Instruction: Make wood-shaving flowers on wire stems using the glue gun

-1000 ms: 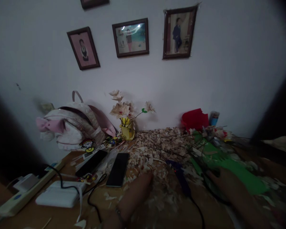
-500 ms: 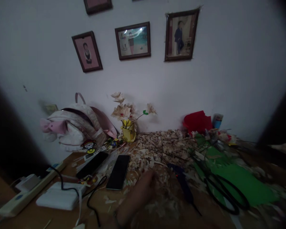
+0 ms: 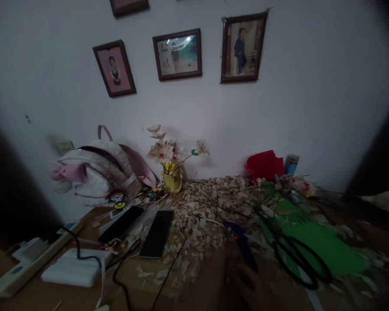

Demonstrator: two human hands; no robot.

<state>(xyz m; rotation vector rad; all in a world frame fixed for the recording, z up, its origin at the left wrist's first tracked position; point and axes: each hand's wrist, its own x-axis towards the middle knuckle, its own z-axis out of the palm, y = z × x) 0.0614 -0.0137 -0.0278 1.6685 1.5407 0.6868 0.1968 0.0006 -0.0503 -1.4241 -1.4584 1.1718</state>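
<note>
Below photos (image 3: 177, 54), we're crowding the gun (image 3: 245, 251) with left hand (image 3: 212, 274) and right hand (image 3: 254, 283) (grips too dark to tell), maybe risking burns if it's heating.

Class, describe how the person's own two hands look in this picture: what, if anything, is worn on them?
Each grip is a human hand. The left grip and the right grip both look bare: no glove shows on either, and no sleeve is visible. Dim light and blur soften their outlines, so small details such as rings or nails cannot be made out.
</note>
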